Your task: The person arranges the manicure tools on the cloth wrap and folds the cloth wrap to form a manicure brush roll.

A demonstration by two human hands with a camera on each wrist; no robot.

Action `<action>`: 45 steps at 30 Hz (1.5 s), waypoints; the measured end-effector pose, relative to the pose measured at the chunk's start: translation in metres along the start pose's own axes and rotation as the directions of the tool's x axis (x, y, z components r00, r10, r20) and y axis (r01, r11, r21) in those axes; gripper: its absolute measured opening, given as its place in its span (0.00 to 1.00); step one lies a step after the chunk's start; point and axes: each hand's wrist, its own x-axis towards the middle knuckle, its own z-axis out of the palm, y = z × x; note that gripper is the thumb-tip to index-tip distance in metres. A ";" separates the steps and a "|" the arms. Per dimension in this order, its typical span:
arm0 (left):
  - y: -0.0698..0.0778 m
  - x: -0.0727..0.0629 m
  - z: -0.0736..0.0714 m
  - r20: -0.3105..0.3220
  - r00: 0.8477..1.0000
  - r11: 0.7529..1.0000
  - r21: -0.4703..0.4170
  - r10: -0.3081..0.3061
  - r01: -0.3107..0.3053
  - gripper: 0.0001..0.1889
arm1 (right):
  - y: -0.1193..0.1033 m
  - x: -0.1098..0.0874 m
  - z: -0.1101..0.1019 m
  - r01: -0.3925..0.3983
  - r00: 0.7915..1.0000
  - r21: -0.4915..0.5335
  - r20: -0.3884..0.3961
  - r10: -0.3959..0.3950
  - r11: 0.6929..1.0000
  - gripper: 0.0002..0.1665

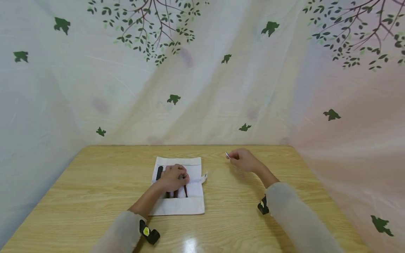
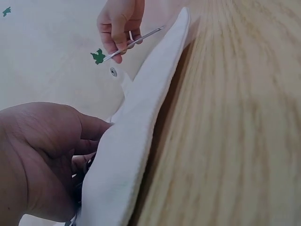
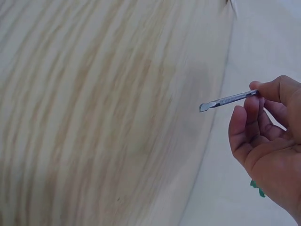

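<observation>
A white fabric tool pouch [image 1: 193, 206] lies unfolded on the table, with dark slender tools [image 1: 185, 191] in its slots and a black-handled piece [image 1: 159, 173] at its left. Over its middle, my left hand [image 1: 172, 177] curls its fingers round a small dark tool [image 1: 181, 176], mostly hidden by the hand. In the left wrist view, that hand [image 2: 47, 150] reaches behind the pouch's white edge. Off to the right, above the table, my right hand [image 1: 245, 160] pinches a thin metal cuticle pusher [image 3: 230, 99] between thumb and fingertips. Its flat, spoon-like end points away from the fingers.
The wooden table [image 1: 95, 182] reaches back to a pale cloth backdrop [image 1: 202, 119] printed with leaves and branches. A small white strap [image 1: 204, 177] with a snap juts from the pouch's right side. Small black cameras [image 1: 149, 233] sit on both wrists.
</observation>
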 end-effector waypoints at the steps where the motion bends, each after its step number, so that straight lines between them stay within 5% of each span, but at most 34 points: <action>1: 0.001 0.000 -0.001 0.005 1.000 1.000 0.000 -0.002 0.002 0.09 | -0.002 0.002 0.001 0.013 1.000 0.003 -0.004 -0.013 1.000 0.14; 9: 0.005 -0.001 -0.006 0.024 1.000 1.000 -0.017 -0.010 0.010 0.09 | -0.015 0.012 0.012 0.114 0.990 0.024 -0.081 -0.111 0.993 0.15; 27: 0.002 0.005 -0.007 0.064 0.997 0.998 -0.042 -0.051 0.053 0.09 | -0.059 0.039 0.041 0.135 0.964 0.159 -0.251 -0.092 0.978 0.15; 45: -0.004 0.011 0.000 0.040 0.997 0.998 -0.002 -0.062 0.062 0.10 | -0.091 0.064 0.083 0.105 0.977 0.492 -0.211 0.002 0.864 0.18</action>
